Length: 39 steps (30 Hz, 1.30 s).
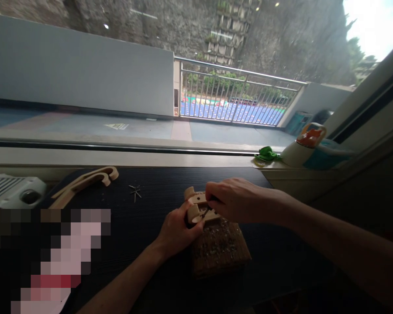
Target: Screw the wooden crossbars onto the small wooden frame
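Note:
My left hand (177, 229) is closed around a small pale wooden piece (195, 205) with rounded ends, holding it against the far edge of a brown wooden block (220, 249) strewn with shavings. My right hand (237, 199) is closed over the top of the same piece, pinching a thin dark tool whose tip shows near the wood at the middle. Both hands rest over a dark ribbed table (140, 218).
A curved wooden cut-out (85, 183) lies at the table's far left, with several small nails (135, 191) beside it. A white device (13, 192) sits at the left edge. A green object (267, 153) and a white bottle (309, 150) rest on the window sill.

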Tool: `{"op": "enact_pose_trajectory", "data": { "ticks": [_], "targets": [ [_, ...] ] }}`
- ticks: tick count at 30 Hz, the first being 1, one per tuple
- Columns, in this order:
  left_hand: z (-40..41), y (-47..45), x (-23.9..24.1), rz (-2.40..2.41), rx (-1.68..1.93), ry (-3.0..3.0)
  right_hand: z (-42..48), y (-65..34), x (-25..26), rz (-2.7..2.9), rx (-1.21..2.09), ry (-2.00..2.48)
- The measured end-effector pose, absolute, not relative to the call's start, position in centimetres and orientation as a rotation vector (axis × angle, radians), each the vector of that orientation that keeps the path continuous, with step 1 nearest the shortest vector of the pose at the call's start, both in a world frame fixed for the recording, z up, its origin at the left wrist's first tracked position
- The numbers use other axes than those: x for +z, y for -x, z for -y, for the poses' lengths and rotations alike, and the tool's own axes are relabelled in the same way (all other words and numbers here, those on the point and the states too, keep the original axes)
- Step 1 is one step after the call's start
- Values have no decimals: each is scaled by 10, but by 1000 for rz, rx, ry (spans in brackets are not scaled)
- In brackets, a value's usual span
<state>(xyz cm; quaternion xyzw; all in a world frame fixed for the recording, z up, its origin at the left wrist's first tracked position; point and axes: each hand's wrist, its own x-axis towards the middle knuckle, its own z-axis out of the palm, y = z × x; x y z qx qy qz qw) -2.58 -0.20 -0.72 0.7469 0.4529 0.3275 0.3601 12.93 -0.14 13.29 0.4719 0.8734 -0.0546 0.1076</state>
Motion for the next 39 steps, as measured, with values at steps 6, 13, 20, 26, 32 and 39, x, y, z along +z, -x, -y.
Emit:
{"op": "enact_pose_trajectory", "data": {
  "ticks": [6, 13, 20, 26, 32, 39],
  "targets": [
    [2, 25, -11, -1195, 852, -1954, 2, -129, 124, -2587, -149, -1521],
    [2, 25, -13, -1237, 830, -1972, -8, -129, 119, -2530, -212, -1665],
    [2, 25, -11, -1172, 886, -1969, -10, -130, 134, -2470, -113, -1474],
    [2, 25, -13, -1200, 889, -1994, -9, -131, 122, -2534, -90, -1574],
    [2, 25, -13, -1158, 914, -2004, 2, -129, 112, -2573, -83, -1645],
    [2, 25, -14, -1189, 901, -1997, -6, -137, 113, -2508, -136, -1715]
  ]
}}
